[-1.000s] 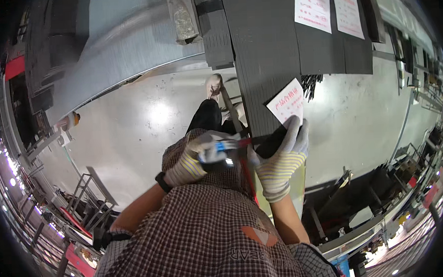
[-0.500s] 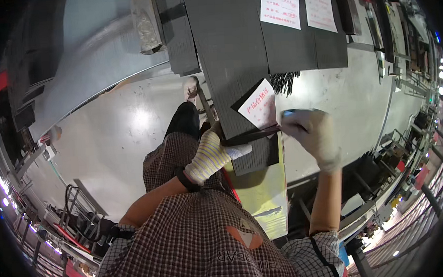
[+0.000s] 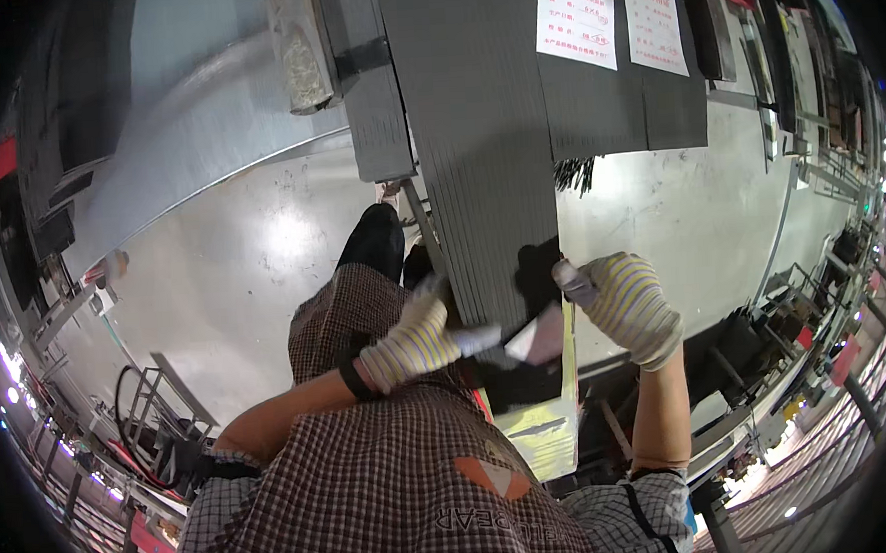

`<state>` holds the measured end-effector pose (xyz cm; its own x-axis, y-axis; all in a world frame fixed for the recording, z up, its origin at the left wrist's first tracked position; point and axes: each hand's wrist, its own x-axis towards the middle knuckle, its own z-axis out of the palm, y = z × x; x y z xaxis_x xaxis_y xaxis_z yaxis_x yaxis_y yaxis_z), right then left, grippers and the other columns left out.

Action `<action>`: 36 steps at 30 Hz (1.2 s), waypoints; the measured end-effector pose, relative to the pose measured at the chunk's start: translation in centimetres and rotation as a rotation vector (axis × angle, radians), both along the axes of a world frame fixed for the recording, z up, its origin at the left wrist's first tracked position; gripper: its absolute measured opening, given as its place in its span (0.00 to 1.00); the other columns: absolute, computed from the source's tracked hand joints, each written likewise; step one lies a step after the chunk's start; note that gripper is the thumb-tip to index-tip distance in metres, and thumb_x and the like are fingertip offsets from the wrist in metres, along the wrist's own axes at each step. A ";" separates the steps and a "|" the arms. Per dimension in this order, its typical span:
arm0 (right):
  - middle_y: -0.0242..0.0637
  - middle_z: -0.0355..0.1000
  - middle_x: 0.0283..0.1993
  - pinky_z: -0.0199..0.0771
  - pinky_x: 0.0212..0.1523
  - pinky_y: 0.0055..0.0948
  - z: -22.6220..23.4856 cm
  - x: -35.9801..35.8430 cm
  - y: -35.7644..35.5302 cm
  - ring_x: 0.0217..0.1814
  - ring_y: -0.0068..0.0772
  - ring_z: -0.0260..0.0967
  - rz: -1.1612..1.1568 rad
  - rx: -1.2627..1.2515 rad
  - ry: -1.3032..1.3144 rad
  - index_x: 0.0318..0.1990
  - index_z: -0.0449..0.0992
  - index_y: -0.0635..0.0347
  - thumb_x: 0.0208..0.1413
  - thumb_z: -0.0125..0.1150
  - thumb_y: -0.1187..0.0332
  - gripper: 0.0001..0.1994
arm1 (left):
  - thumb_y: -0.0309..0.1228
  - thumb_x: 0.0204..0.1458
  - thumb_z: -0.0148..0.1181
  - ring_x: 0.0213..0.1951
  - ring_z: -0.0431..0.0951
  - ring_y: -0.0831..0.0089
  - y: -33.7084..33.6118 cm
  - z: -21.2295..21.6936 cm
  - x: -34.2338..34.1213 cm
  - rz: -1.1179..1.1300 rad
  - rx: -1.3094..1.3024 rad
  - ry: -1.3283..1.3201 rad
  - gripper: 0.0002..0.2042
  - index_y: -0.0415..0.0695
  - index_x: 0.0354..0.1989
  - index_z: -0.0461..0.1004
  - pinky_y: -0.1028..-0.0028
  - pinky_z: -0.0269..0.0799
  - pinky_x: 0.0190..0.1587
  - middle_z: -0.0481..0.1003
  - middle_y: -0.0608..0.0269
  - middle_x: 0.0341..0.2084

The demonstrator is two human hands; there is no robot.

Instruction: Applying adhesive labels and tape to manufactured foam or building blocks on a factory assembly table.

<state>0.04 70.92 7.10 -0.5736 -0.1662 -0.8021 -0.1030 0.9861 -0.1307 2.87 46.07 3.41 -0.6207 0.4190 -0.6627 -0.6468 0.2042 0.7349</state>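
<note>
A tall stack of dark grey, ribbed sheets [image 3: 477, 165] runs away from me. At its near left edge is my left hand [image 3: 416, 343] in a striped glove, blurred, with thumb and fingers apart and nothing visible between them. My right hand [image 3: 625, 302], gloved alike, is curled at the stack's right edge, thumb and fingers pressed together; what they hold, if anything, is hidden. Between the hands a white paper label [image 3: 536, 338] lies tilted and blurred at the near end of the stack. A yellow surface [image 3: 542, 442] shows below it.
More dark sheets [image 3: 615, 112] with a white printed label [image 3: 575, 19] and a second label [image 3: 656, 25] lie at the far right. Dark bristle-like strips [image 3: 573, 175] stick out beneath. A metal-topped table [image 3: 204, 119] stands far left. Pale floor [image 3: 243, 287] spreads on both sides.
The label has moved nearer to me and the dark strip that stretched between my hands no longer shows there. My right hand has turned and lowered slightly; my left has shifted a little toward me.
</note>
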 end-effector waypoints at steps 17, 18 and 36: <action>0.32 0.72 0.26 0.73 0.31 0.32 9.6 -0.3 -5.4 0.27 0.31 0.71 0.413 -0.602 0.394 0.48 0.80 0.55 0.49 0.68 0.65 0.18 | 0.25 0.55 0.69 0.30 0.81 0.79 -6.9 2.1 6.0 0.285 0.325 0.008 0.07 0.39 0.30 0.75 0.77 0.77 0.34 0.82 0.60 0.27; 0.32 0.75 0.27 0.73 0.33 0.33 8.2 -1.3 -3.5 0.26 0.32 0.71 0.314 -0.548 0.437 0.47 0.80 0.55 0.48 0.70 0.62 0.18 | 0.19 0.57 0.63 0.41 0.84 0.70 -7.6 0.8 5.2 0.218 0.246 -0.046 0.13 0.41 0.24 0.65 0.67 0.83 0.44 0.82 0.54 0.32; 0.67 0.56 0.68 0.56 0.67 0.60 -2.7 7.7 -11.0 0.67 0.70 0.57 -0.532 -0.232 0.785 0.73 0.49 0.72 0.34 0.77 0.40 0.64 | 0.33 0.61 0.61 0.53 0.78 0.65 -3.7 -14.9 0.9 0.101 0.213 0.100 0.17 0.41 0.57 0.75 0.65 0.74 0.59 0.78 0.55 0.52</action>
